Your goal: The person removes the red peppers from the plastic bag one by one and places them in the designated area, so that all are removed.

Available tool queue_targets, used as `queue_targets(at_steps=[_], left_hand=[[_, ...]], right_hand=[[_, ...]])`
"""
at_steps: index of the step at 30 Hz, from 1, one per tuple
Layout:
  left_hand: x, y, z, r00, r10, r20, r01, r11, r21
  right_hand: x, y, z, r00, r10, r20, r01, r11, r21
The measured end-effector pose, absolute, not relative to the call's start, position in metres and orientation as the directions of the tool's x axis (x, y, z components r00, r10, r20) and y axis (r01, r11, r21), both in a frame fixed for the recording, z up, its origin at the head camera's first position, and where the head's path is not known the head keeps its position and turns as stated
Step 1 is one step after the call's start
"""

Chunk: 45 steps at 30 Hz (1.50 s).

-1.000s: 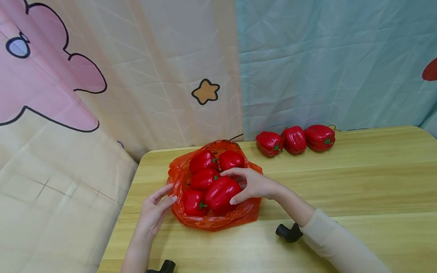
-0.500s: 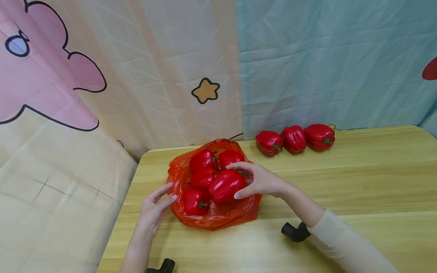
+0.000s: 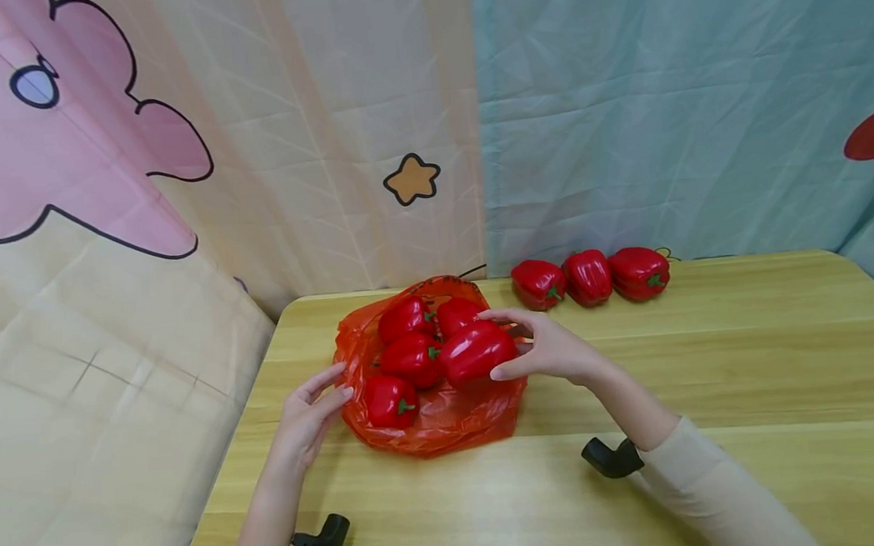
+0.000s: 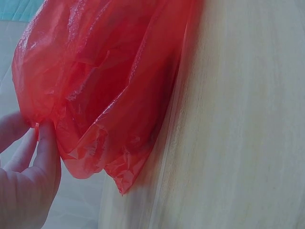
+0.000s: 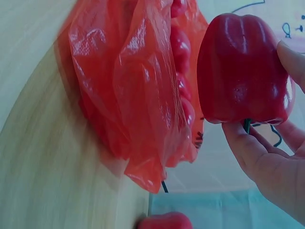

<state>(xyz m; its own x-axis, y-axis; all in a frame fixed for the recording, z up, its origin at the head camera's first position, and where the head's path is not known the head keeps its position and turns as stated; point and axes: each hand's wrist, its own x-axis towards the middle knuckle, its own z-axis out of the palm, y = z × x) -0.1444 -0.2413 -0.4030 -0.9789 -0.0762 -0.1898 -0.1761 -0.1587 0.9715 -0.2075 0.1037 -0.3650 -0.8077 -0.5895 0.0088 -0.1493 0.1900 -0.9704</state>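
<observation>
A red plastic bag (image 3: 432, 440) lies spread open on the table with several red bell peppers (image 3: 391, 401) inside. My right hand (image 3: 554, 348) grips another bell pepper (image 3: 478, 352) between thumb and fingers. In the right wrist view this bell pepper (image 5: 245, 69) is held up clear of the bag, its green stem toward the palm. At the bag's left side, my left hand (image 3: 306, 415) pinches the rim. The left wrist view shows the fingers (image 4: 46, 148) on a gathered fold of the bag (image 4: 95, 86).
Three more red bell peppers (image 3: 588, 279) sit in a row at the table's back edge, right of the bag. Behind the wooden table (image 3: 715, 390) hangs a printed curtain (image 3: 622, 111). A black wrist mount (image 3: 612, 458) sits on each forearm.
My right hand has lifted the bell pepper from the front of the bag and carried it up and to the right. The left hand stays at the bag's rim.
</observation>
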Motion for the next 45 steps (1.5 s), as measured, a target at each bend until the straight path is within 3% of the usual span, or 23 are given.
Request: queue_targets(at_steps=[6,28,45], left_hand=[[-0.145,-0.241,-0.402,-0.980,-0.073,-0.187,-0.175,-0.147,0.974],[-0.144,-0.243,-0.405,-0.981,-0.076,-0.176,-0.164,-0.145,0.976],[-0.144,-0.243,-0.404,-0.981,-0.065,-0.181,-0.169,-0.167,0.971]], right_hand=[[-0.208,0.118,-0.362,-0.826,-0.564,-0.016,-0.102,0.178,-0.979],[-0.198,0.176,-0.369,-0.913,-0.407,0.001,-0.115,0.256,-0.960],[-0.189,0.208,-0.387,-0.941,-0.336,-0.047,-0.059,0.298,-0.953]])
